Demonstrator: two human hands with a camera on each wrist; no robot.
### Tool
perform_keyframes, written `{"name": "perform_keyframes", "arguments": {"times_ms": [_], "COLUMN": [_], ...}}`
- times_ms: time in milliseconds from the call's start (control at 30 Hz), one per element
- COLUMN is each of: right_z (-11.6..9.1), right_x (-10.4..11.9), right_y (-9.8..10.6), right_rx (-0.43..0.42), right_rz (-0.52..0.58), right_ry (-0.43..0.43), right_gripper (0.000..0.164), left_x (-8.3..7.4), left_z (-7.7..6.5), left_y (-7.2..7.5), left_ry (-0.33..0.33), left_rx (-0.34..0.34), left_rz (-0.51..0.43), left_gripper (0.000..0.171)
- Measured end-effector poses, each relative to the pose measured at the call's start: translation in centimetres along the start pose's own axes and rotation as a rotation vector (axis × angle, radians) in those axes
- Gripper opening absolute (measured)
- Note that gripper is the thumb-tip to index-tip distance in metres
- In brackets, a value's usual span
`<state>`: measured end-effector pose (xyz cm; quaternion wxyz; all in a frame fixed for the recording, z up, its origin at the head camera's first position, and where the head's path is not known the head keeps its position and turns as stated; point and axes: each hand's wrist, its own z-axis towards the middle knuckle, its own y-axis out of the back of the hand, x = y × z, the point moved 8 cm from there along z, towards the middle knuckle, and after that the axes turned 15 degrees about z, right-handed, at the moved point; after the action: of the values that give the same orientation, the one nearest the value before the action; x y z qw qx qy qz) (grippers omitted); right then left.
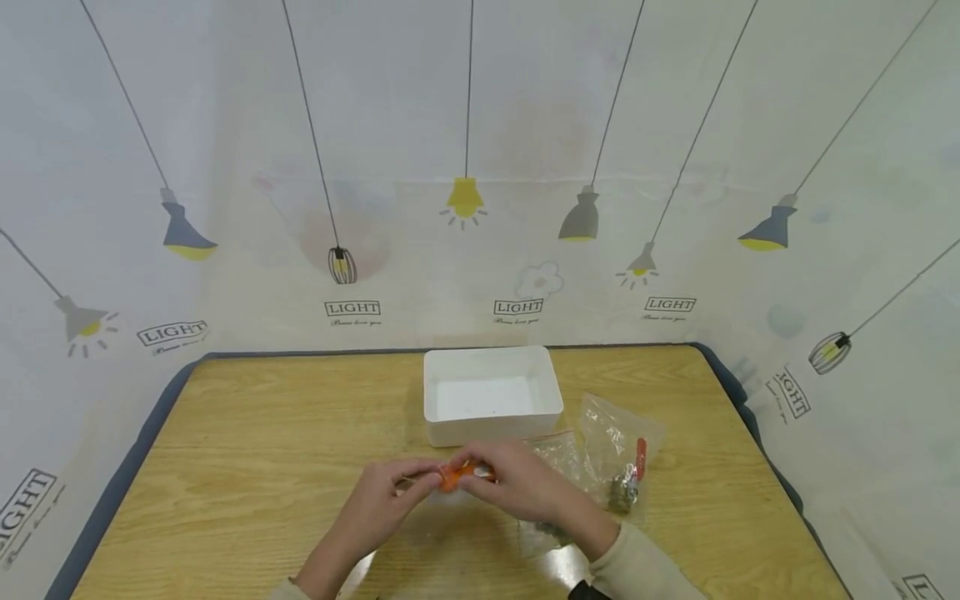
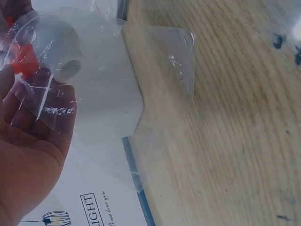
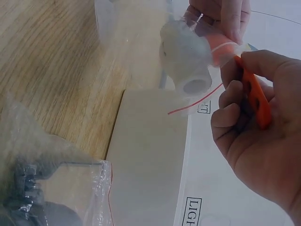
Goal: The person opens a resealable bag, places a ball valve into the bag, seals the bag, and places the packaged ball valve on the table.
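Both hands meet over the middle of the wooden table (image 1: 247, 467). Between them is a white plastic valve (image 3: 188, 66) with an orange handle (image 3: 256, 99), wrapped in a clear zip bag (image 2: 108, 94). My right hand (image 1: 517, 483) curls its fingers round the orange handle (image 1: 453, 477). My left hand (image 1: 390, 492) grips the valve's other end through the bag, its fingertips (image 3: 225, 19) showing at the top of the right wrist view. In the left wrist view the valve (image 2: 63, 47) lies against the left palm (image 2: 28, 141).
An open white box (image 1: 487, 432) stands just behind the hands. To the right lies a clear bag with a metal valve and red lever (image 1: 626, 479). Another clear bag (image 1: 551, 454) lies by my right wrist. A printed curtain surrounds the table.
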<state>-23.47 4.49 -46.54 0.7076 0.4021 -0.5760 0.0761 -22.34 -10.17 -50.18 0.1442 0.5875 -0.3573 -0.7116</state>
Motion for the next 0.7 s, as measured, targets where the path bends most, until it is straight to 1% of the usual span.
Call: {"name": "perform_keyframes", "arguments": {"times_ms": [133, 200, 267, 400, 533, 633, 700], "right_z": [0.1, 0.1, 0.2, 0.5, 0.6, 0.6, 0.6], "right_x": [-0.3, -0.4, -0.4, -0.3, -0.8, -1.2, -1.3], "right_y": [-0.5, -0.8, -1.0, -1.0, -1.1, -1.2, -1.3], "right_rx": [0.02, 0.021, 0.009, -0.041, -0.081, -0.081, -0.066], "right_rz": [0.134, 0.194, 0.238, 0.246, 0.288, 0.337, 0.341], "right_ry": [-0.042, -0.062, -0.076, -0.089, -0.141, -0.178, -0.188], "right_gripper": [0.02, 0.021, 0.018, 0.008, 0.012, 0.01, 0.007], "left_x": [0.0, 0.0, -0.1, -0.2, 0.0, 0.1, 0.1], "left_z": [-0.1, 0.0, 0.0, 0.1, 0.0, 0.0, 0.0], "left_y": [0.0, -0.1, -0.2, -0.2, 0.0, 0.1, 0.1], "left_ry": [0.007, -0.002, -0.015, -0.017, 0.01, 0.026, 0.034], "left_rx": [-0.005, -0.01, -0.017, -0.031, -0.052, -0.066, -0.072], "left_rz": [0.013, 0.012, 0.01, -0.002, -0.001, -0.003, -0.009], "left_gripper": [0.027, 0.028, 0.028, 0.027, 0.025, 0.025, 0.024]}}
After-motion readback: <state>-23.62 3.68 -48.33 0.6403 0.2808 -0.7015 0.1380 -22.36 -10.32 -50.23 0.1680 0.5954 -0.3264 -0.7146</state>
